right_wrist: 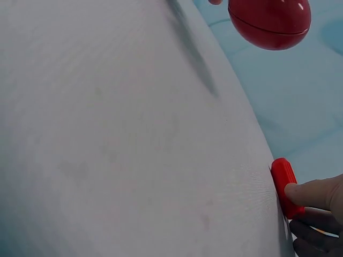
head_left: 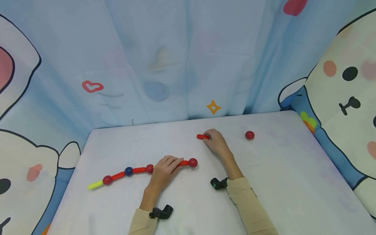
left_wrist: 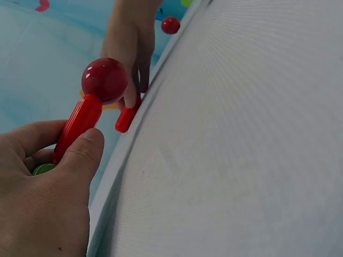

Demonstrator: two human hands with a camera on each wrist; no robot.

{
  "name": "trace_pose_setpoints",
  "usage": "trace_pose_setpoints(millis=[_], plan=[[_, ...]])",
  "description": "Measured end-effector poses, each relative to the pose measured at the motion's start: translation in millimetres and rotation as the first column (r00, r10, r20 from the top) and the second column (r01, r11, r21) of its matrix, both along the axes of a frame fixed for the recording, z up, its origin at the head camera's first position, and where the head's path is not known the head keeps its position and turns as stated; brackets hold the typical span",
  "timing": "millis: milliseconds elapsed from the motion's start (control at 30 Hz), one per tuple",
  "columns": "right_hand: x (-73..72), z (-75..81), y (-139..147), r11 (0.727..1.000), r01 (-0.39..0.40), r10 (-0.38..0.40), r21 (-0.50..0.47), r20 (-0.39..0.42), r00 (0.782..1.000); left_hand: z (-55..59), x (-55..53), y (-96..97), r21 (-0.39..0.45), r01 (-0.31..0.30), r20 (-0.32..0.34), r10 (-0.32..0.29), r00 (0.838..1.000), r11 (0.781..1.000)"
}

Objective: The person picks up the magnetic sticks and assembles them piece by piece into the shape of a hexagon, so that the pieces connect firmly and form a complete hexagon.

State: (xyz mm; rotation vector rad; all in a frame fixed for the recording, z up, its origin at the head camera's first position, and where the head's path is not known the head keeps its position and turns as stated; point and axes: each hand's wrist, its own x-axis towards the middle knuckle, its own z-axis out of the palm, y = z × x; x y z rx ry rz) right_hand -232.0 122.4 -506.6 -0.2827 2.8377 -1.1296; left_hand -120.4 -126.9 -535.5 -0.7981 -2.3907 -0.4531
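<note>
My left hand [head_left: 165, 171] grips a chain of rods and balls near its right end, thumb and fingers around a red rod [left_wrist: 79, 126]. A dark red ball [head_left: 193, 162] caps that end. Part of a green piece [left_wrist: 44, 168] peeks out under the left fingers; the rest is hidden. Leftward the chain runs through red balls, red rods and a blue ball [head_left: 128, 171] to a yellow-green rod [head_left: 95, 185]. Farther back, my right hand [head_left: 216, 142] pinches a loose red rod [head_left: 201, 136] low at the table surface, apart from the chain.
A single red ball [head_left: 249, 135] lies on the white-covered table [head_left: 293, 182], right of the right hand. Behind the table's far edge hangs a light blue curtain [head_left: 176, 65] with cartoon prints. Each wrist carries a black camera mount [head_left: 161, 212].
</note>
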Motion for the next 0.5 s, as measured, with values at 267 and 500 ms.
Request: trace_pose_setpoints(millis=[267, 500], plan=[[5.8, -7.6, 11, 0.991, 0.015, -0.009, -0.136, 0.042, 0.999, -0.6, 0.6, -0.6, -0.007, -0.006, 0.006, 0.006, 1.0, 1.0], [21.7, -16.2, 33, 0.907, 0.16, -0.081, -0.389, 0.211, 0.974, 0.9, 0.5, -0.1, -0.005, 0.002, -0.002, -0.002, 1.0, 1.0]])
